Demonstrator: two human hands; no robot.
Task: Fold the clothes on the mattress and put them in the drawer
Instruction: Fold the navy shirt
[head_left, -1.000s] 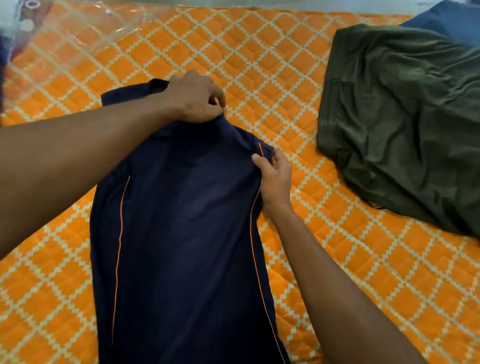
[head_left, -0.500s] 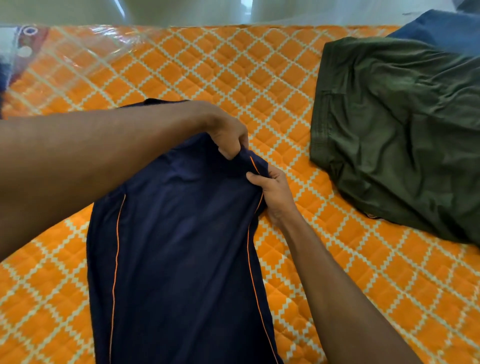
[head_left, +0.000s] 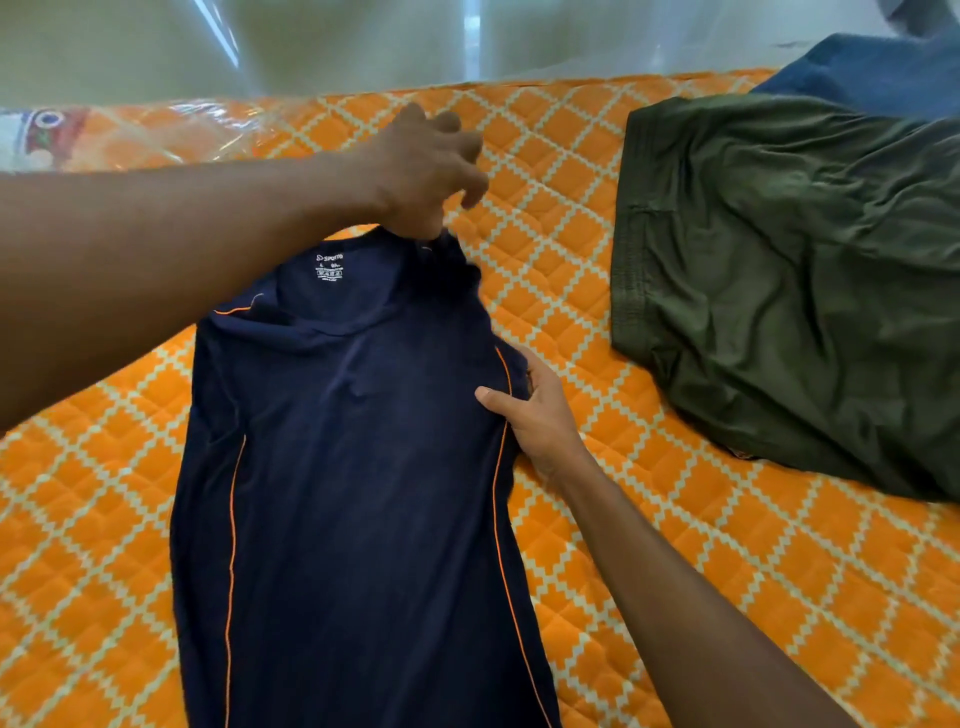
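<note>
A navy shirt (head_left: 358, 493) with orange piping lies lengthwise on the orange quilted mattress (head_left: 675, 545), its neck label showing at the far end. My left hand (head_left: 426, 171) is over the far right corner of the neck, where the cloth rises to its underside and looks pinched; the outer fingers hang loosely curled. My right hand (head_left: 540, 415) grips the shirt's right edge near the shoulder, thumb on top and fingers tucked beneath the seam.
A crumpled olive-green garment (head_left: 779, 291) lies to the right on the mattress, with a blue garment (head_left: 872, 73) behind it at the far corner. Clear plastic wrap (head_left: 156, 135) covers the mattress's far left edge.
My left hand has moved away from the right hand toward the far edge, drawing the shirt's upper part out; the neck label now shows. The right hand keeps its hold on the right edge.
</note>
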